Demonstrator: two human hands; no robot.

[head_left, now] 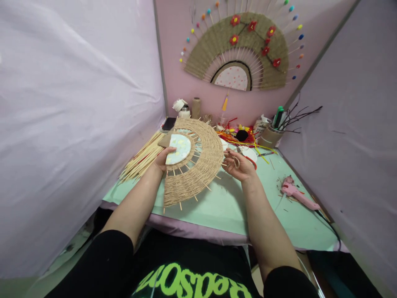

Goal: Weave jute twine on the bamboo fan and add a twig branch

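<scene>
A half-round woven fan (206, 165) of tan twine on thin wooden sticks is held up over the table, its curved edge facing right. Stick ends poke out past the weave. At its centre is a pale blue half-disc (181, 149) with yellowish spots. My left hand (163, 159) grips the fan at this half-disc, thumb on top. Close to the curved edge, my right hand (237, 164) has its fingers closed on a strand of twine (237, 162), which loops over them. Red-handled scissors (250, 162) lie just behind that hand.
A bundle of thin sticks (141, 159) lies at left. The pink glue gun (299, 195) rests at right, its cord running off the table edge. At the back stand a holder with markers and twigs (271, 135), a twine spool (196, 108) and coloured stems. A finished fan (201, 58) hangs on the wall.
</scene>
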